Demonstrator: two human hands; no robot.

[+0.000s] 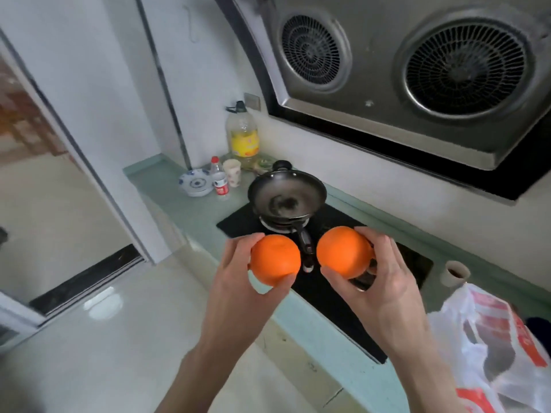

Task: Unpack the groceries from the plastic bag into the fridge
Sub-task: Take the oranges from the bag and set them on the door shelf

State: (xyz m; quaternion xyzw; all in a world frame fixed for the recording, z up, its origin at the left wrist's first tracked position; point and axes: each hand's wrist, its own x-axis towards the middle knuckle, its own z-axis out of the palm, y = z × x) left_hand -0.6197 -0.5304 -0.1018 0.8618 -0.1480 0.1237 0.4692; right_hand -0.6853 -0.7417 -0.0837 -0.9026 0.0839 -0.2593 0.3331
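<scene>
A: Hands first. State of each?

B: Left hand (238, 281) is wrapped around an orange (275, 260), thumb under it, fingers curled over the far side. Right hand (384, 281) grips a second orange (343, 251) the same way, thumb low, fingers over the top right. Both fruits are held up in the air, side by side, a narrow gap between them, above the near edge of the stove (328, 293).

A: Beyond the hands?

B: Black frying pan (286, 195) sits on the far burner, handle pointing near, visible between the two oranges. Pale green counter (190, 210) runs left to right under it all.

A: The bag?

B: White plastic bag (495, 347) with red print lies on the counter at the near right, mouth slack. Print is too blurred to read. A small cup (455, 272) stands just beyond it.

A: Any legible labels?

B: None. Far left of the pan: a large oil bottle (243, 135) with a yellow label, a small bottle (219, 180) with a red cap and red label, a patterned cup (232, 172), a blue-and-white bowl (195, 183). Writing on all is unreadable. Range hood (417, 70) with two round grilles hangs overhead. No fridge in view.
</scene>
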